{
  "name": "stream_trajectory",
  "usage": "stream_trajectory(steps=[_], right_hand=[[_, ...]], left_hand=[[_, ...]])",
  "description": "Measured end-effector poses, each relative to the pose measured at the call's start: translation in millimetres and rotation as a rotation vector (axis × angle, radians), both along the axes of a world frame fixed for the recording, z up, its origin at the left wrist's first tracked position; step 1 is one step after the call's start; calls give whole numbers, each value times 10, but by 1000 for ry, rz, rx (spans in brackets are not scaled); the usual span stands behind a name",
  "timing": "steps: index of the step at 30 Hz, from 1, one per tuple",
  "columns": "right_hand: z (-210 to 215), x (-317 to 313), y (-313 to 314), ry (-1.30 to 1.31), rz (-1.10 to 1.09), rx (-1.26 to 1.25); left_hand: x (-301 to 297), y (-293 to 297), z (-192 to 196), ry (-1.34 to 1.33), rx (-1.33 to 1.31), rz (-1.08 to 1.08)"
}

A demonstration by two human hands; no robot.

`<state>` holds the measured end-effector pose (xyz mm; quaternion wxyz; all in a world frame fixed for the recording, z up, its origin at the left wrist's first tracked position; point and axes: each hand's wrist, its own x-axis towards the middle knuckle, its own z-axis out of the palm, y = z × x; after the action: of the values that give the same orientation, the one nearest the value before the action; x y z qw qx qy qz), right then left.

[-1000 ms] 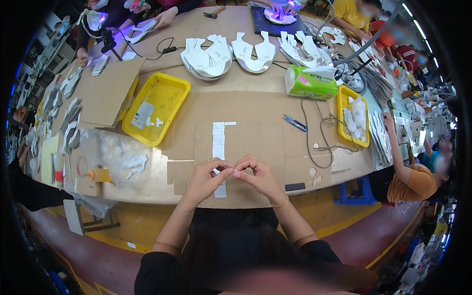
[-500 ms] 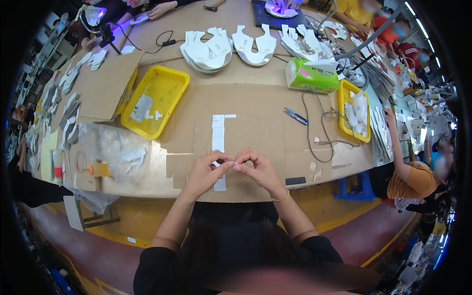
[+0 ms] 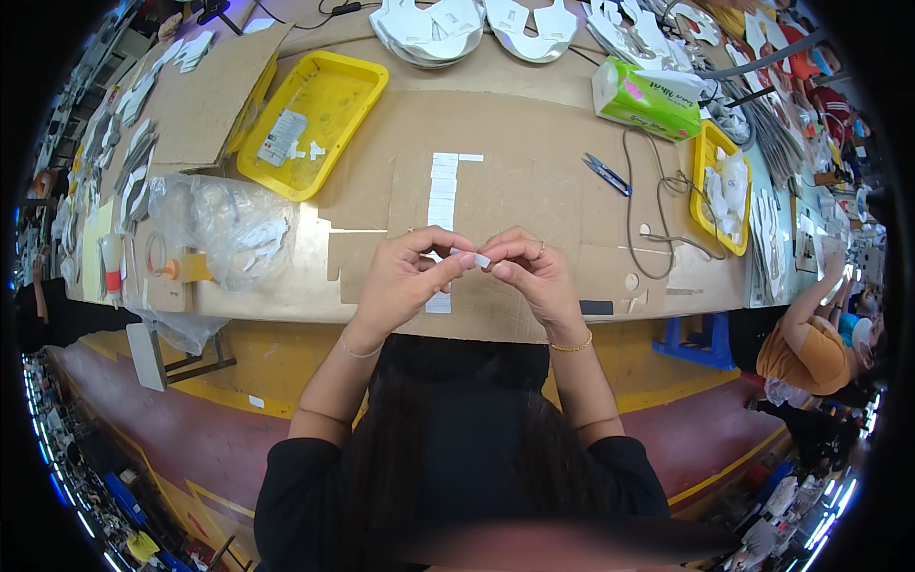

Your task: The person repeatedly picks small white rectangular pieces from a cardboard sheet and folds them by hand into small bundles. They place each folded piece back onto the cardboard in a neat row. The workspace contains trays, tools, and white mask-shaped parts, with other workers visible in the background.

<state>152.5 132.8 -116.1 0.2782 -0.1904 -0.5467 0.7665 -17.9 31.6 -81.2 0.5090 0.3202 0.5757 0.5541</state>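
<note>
A small white label (image 3: 482,260) shows between my hands, above the cardboard sheet. My left hand (image 3: 410,275) pinches one end of it between thumb and fingertips. At the other end, the fingers of my right hand (image 3: 541,278) are closed on it as well. Beneath the hands, a column of white labels (image 3: 443,195) runs down the cardboard sheet (image 3: 524,191), with one label sticking out sideways at its top. My hands cover part of that column.
To the left are a yellow tray (image 3: 329,153) with label scraps and a clear plastic bag (image 3: 205,214). On the right lie blue-handled thread snips (image 3: 608,175), a cord, a tissue pack (image 3: 648,100) and a yellow basket (image 3: 710,195). White shoe-shaped pieces (image 3: 429,29) stand at the back.
The view has tilted down toward me, so table things sit higher. My hands have drawn slightly apart, and the white label between them now shows.
</note>
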Motion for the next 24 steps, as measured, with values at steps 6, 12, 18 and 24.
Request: stream_trajectory(steps=[6, 12, 18, 24], right_hand=[[63, -15, -22, 8, 10, -9], [123, -23, -39, 9, 3, 71], [193, -13, -68, -53, -36, 218], [296, 4, -116, -95, -78, 314]], left_hand=[[38, -4, 44, 68, 74, -6], [26, -37, 147, 169, 87, -57], [34, -64, 200, 260, 148, -81], [29, -104, 276, 390, 239, -117]])
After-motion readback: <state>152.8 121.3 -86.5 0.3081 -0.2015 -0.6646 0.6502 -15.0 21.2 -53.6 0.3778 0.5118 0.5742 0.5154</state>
